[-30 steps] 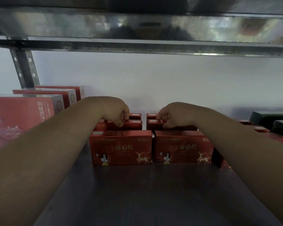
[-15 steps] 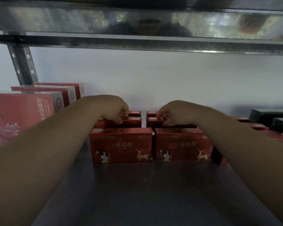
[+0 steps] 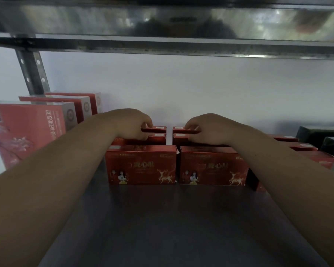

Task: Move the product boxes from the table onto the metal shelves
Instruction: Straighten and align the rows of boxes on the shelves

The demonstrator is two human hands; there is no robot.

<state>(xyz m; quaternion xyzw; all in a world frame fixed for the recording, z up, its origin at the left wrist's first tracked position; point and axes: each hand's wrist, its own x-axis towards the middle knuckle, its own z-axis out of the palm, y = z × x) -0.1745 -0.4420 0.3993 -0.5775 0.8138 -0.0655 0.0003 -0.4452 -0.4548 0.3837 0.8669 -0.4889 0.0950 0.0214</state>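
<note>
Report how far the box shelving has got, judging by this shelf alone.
Done: two deer-print red boxes stand side by side at the front of the metal shelf, with further rows behind.
In hand: the left hand and right hand each rest on a back-row box.
Left: bare shelf remains in front; the table is out of view, so remaining stock cannot be judged.

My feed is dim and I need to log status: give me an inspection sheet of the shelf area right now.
Surface: dark metal shelf, front bare.
Job's things: dark red deer-print boxes in two columns, front pair side by side.
Clutter: tall pale red boxes left; black boxes right.
Grippers: left hand and right hand each pinch a rear red box.
Cables: nothing seen.
Surroundings: white wall, upper shelf, perforated upright.
</note>
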